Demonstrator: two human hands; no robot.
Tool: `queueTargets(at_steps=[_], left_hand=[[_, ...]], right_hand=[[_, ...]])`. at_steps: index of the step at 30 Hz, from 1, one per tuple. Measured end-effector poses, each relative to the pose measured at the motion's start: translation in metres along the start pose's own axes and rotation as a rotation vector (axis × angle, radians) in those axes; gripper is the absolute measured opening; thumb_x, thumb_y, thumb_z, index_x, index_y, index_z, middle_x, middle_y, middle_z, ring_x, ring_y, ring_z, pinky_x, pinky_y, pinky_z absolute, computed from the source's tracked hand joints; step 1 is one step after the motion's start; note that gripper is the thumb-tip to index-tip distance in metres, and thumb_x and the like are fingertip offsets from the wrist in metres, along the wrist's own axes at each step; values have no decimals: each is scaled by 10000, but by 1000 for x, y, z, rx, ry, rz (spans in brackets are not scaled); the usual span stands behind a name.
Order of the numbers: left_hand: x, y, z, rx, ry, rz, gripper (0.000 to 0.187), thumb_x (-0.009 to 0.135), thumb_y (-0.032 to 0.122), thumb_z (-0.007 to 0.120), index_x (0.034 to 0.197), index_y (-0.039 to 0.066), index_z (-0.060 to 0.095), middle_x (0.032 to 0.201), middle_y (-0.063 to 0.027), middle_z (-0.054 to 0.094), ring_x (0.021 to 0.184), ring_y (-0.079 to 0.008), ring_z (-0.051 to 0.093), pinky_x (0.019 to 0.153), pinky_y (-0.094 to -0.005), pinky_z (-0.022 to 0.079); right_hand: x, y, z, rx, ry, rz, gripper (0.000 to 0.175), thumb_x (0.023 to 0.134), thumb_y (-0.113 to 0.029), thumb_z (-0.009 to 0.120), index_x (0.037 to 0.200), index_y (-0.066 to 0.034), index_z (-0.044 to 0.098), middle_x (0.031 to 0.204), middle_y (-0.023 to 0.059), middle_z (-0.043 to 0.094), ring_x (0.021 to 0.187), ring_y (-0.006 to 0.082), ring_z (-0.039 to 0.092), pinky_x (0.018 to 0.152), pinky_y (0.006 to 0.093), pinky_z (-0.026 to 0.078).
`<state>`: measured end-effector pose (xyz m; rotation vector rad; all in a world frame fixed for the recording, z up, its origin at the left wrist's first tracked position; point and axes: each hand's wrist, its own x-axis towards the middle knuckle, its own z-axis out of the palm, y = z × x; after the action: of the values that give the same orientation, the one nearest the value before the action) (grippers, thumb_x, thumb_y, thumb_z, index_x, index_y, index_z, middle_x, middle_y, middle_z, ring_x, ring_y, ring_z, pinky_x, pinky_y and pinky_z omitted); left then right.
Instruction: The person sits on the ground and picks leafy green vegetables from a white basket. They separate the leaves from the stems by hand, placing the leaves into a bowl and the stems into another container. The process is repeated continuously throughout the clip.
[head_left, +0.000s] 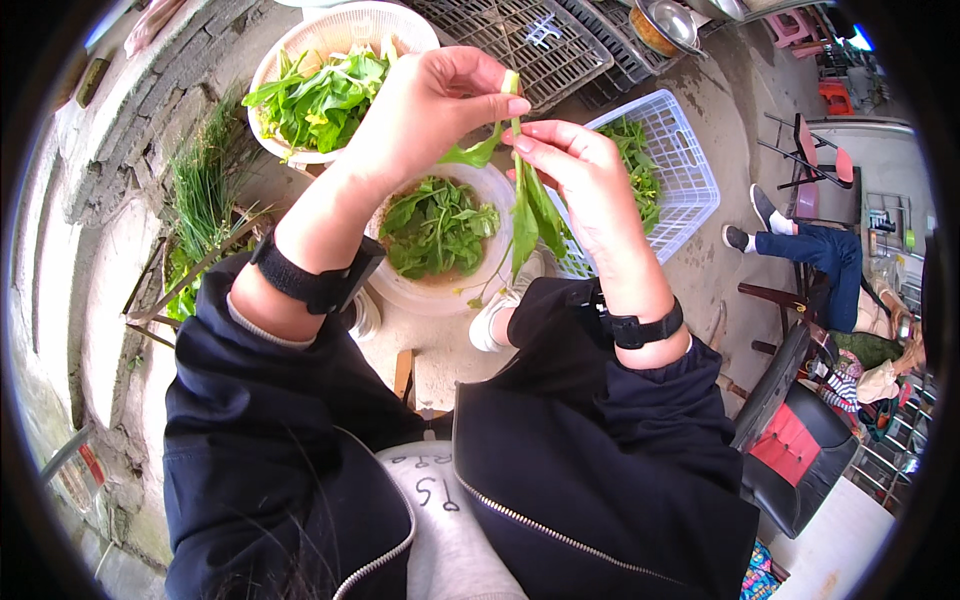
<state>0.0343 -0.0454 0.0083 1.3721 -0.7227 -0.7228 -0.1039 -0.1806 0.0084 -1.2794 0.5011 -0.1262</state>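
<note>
Between my two hands hangs a leafy green stalk (525, 214), its thick cut end up and its leaves pointing down. My left hand (457, 90) pinches the stalk near the top with thumb and finger. Just below, my right hand (574, 161) grips the same stalk between thumb and fingertips. Under the hands stands a round translucent basin (390, 289) of water with loose greens (439, 229) in it. A white plastic colander (409, 30) heaped with leafy greens (322, 101) is at upper left. To the right, a blue plastic basket (694, 169) holds more greens (637, 169), partly hidden by my right hand.
Black plastic crates (517, 45) and metal bowls (671, 26) are at the top. Grass-like green plants (206, 176) grow or lie by the stone wall (105, 225) at left. On the right, a seated person (817, 255) is near a black-and-red chair (795, 442) and a folding chair (806, 154).
</note>
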Motion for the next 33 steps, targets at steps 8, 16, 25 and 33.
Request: queueTargets(at_steps=[8,16,25,33], left_hand=[[-12,13,10,921,38,763,137,783,48,744,906,71,687,897,-48,711,854,-205,672,987,-373,462],[-1,-6,-5,-397,196,-324,94,856,142,745,919,101,688,840,36,660,733,-73,592,708,-233,495],[-6,-9,-20,762,-76,-537,619,851,369,745,1301,-16,565,1237,-140,633,1078,-225,621,865,-307,508],[-22,27,-3,-299,-545,-541,370,940,162,627,1241,-50,591,1097,-128,684,986,-199,680,856,-331,560]], right_hand=[[11,6,-3,29,62,-29,192,875,-51,672,1010,84,687,903,89,712,790,81,629,701,194,477],[2,-4,3,-382,-91,-340,120,920,-64,643,1004,15,680,941,36,684,877,79,603,791,224,482],[-4,-20,-26,351,119,-109,169,919,-63,644,1062,24,663,951,72,702,781,86,651,698,206,533],[-5,-16,-34,443,151,-72,158,907,-110,654,1022,-7,687,879,58,699,739,135,657,671,282,553]])
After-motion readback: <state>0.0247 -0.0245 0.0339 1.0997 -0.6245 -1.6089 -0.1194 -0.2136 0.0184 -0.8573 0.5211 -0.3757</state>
